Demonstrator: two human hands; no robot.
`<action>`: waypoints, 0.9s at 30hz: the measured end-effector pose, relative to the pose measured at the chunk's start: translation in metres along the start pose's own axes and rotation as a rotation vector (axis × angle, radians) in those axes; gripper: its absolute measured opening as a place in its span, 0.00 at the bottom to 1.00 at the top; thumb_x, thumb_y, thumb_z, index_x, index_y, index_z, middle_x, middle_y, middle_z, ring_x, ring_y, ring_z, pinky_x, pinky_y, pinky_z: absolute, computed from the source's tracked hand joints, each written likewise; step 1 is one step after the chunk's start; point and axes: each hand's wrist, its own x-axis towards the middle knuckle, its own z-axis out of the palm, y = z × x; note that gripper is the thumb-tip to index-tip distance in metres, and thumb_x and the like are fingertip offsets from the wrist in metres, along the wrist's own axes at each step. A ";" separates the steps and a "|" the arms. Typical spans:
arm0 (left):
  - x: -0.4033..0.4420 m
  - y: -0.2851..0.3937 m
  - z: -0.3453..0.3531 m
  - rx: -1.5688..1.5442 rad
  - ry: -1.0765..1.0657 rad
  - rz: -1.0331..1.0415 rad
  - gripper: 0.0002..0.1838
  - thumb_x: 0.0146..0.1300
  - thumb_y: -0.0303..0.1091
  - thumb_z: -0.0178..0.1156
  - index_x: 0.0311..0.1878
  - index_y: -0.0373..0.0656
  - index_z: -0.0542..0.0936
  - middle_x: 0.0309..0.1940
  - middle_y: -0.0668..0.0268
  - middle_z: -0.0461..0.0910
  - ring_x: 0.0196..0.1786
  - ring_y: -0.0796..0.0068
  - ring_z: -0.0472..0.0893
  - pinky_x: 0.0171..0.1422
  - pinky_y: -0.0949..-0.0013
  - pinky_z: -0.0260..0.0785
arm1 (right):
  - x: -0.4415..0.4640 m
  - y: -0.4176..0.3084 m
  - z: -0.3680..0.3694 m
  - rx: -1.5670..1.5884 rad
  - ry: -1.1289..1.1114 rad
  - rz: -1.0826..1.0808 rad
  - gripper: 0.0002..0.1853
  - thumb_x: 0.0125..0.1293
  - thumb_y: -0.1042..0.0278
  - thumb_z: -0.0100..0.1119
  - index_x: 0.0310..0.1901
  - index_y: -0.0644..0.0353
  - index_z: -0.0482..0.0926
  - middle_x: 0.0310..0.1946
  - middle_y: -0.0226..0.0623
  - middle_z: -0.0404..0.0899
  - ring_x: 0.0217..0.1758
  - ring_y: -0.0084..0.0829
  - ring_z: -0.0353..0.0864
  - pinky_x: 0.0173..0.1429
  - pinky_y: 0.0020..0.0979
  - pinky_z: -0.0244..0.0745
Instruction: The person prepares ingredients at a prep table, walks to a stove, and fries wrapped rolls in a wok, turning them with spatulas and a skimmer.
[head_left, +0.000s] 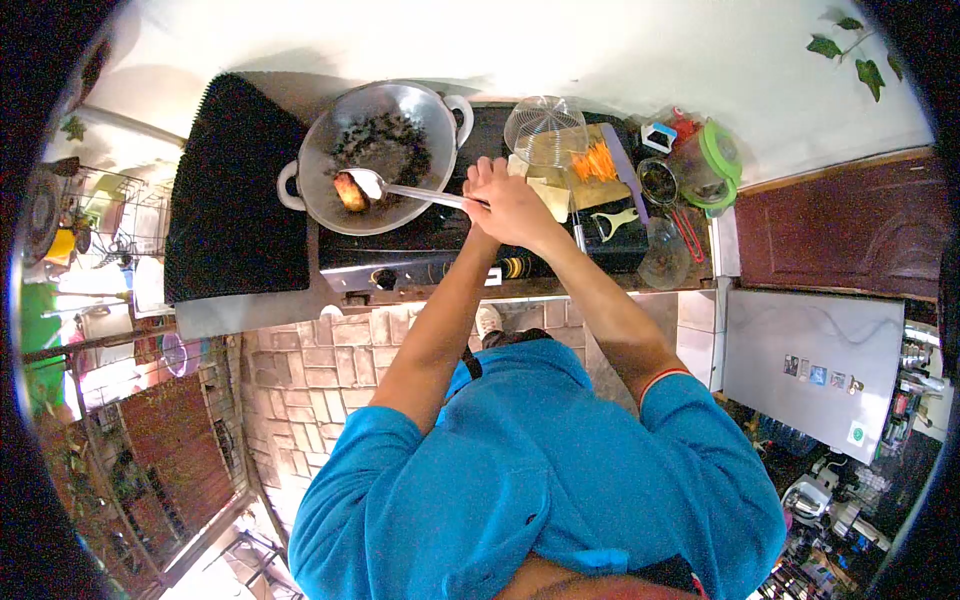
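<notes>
My right hand (pixel 520 212) is closed around the handle of a long metal spoon (pixel 420 195). The spoon's bowl is inside a large two-handled metal wok (pixel 318 150). Against the bowl lies a golden-brown fried piece of food (pixel 351 194), dark at one edge. Dark bits are scattered over the wok's bottom. My left hand (pixel 486 178) is crossed closely with the right one and partly hidden by it; its grip does not show clearly. Right of my hands are a wire strainer (pixel 546 130), a cutting board (pixel 598 192) and orange strips (pixel 594 162).
The wok sits on a black stove (pixel 400 262), a black panel (pixel 235 190) at its left. A purple-handled knife (pixel 622 165), a peeler (pixel 614 222), a small red-handled sieve (pixel 686 232) and a green-lidded container (pixel 718 165) are on the right.
</notes>
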 end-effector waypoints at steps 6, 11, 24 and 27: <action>0.002 0.001 -0.003 0.015 0.007 -0.003 0.16 0.57 0.34 0.65 0.47 0.39 0.79 0.39 0.62 0.81 0.38 0.75 0.78 0.41 0.70 0.70 | 0.000 0.001 0.000 0.083 -0.056 0.048 0.13 0.59 0.57 0.60 0.36 0.58 0.83 0.33 0.48 0.76 0.43 0.48 0.76 0.41 0.48 0.75; 0.003 0.001 -0.003 0.023 0.013 0.000 0.17 0.57 0.34 0.65 0.48 0.39 0.78 0.41 0.62 0.81 0.40 0.74 0.78 0.42 0.68 0.70 | 0.001 0.001 0.007 0.024 -0.003 0.021 0.13 0.58 0.58 0.62 0.34 0.60 0.83 0.33 0.47 0.76 0.42 0.47 0.75 0.44 0.45 0.74; 0.009 -0.003 -0.009 0.015 -0.001 0.017 0.20 0.56 0.35 0.65 0.51 0.40 0.77 0.44 0.60 0.80 0.44 0.69 0.78 0.47 0.65 0.71 | 0.004 0.000 0.004 0.153 -0.017 0.008 0.11 0.59 0.62 0.61 0.28 0.62 0.83 0.30 0.42 0.80 0.39 0.46 0.81 0.44 0.44 0.76; 0.009 -0.002 -0.009 0.016 -0.005 0.017 0.21 0.56 0.36 0.66 0.52 0.40 0.77 0.45 0.60 0.80 0.45 0.68 0.79 0.48 0.64 0.71 | 0.004 -0.002 0.005 0.178 -0.032 0.032 0.11 0.60 0.62 0.60 0.30 0.62 0.83 0.32 0.43 0.82 0.38 0.47 0.82 0.44 0.44 0.77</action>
